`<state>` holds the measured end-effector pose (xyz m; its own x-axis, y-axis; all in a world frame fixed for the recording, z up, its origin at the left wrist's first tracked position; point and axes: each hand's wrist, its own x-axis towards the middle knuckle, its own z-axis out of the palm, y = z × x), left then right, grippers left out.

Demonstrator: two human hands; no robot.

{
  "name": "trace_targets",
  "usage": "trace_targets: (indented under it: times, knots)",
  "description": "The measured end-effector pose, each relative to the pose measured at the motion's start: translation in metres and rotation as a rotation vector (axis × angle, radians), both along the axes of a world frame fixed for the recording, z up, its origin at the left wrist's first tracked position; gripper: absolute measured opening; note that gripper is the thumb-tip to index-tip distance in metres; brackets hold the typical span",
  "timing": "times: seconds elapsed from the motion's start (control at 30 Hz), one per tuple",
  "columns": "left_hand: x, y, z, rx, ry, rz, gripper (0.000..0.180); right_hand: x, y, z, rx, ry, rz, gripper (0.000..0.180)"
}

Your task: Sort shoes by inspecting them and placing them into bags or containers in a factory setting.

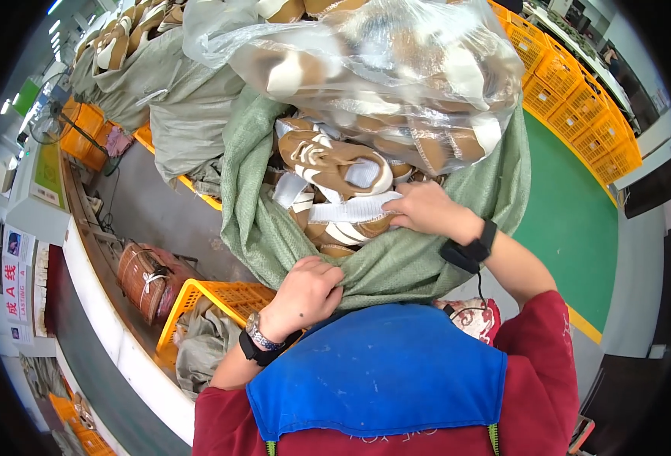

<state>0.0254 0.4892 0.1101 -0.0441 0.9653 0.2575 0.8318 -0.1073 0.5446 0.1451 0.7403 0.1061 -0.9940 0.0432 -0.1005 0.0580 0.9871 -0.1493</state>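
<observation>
A large green woven sack (246, 190) stands open in front of me, filled with brown and white shoe uppers. My left hand (305, 295) is closed on the near rim of the sack, its fingers curled into the fabric. Inside the mouth of the sack, my right hand (424, 209) pinches the end of a brown shoe upper (354, 210) with a white ribbed lining. Another laced brown and white shoe upper (328, 163) lies just beyond it. A clear plastic bag (396, 68) of similar uppers rests over the far side of the sack.
Orange crates (571, 95) line the far right beside a green floor strip (571, 220). A grey sack (191, 114) of uppers stands at the far left. Near my left arm are an orange basket (233, 296), a brown woven basket (144, 277) and a white-edged conveyor (115, 327).
</observation>
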Motion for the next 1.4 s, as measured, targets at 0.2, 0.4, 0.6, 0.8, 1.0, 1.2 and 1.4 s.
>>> trace_targets:
  times: [0.2, 0.4, 0.6, 0.8, 1.0, 1.2, 1.4]
  knots:
    - [-0.007, -0.004, 0.000, -0.050, -0.029, 0.022, 0.013, 0.053, -0.038, 0.091, -0.055, 0.542, -0.034, 0.021]
    - [-0.003, 0.010, 0.024, 0.194, -0.112, 0.158, 0.024, 0.101, -0.030, 0.089, -0.214, 0.783, -0.211, 0.037]
    - [0.009, 0.040, 0.053, 0.327, 0.213, 0.169, 0.089, 0.099, -0.038, 0.089, -0.439, 0.872, -0.234, 0.029]
    - [0.009, 0.055, 0.061, 0.189, 0.135, 0.056, 0.094, 0.081, -0.033, 0.073, -1.173, 0.879, -0.143, 0.042]
    - [0.000, 0.049, 0.045, 0.030, -0.988, 0.148, 0.084, 0.055, -0.045, 0.088, -1.538, 0.866, -0.116, 0.076]
    - [-0.019, 0.043, 0.028, 0.216, -1.882, 0.070, 0.053, 0.037, -0.079, 0.069, -0.890, 0.674, -0.029, 0.057]
    - [-0.022, 0.038, 0.018, 0.240, -1.996, -0.033, 0.056, 0.022, -0.108, 0.067, -0.444, 0.922, 0.053, 0.057]
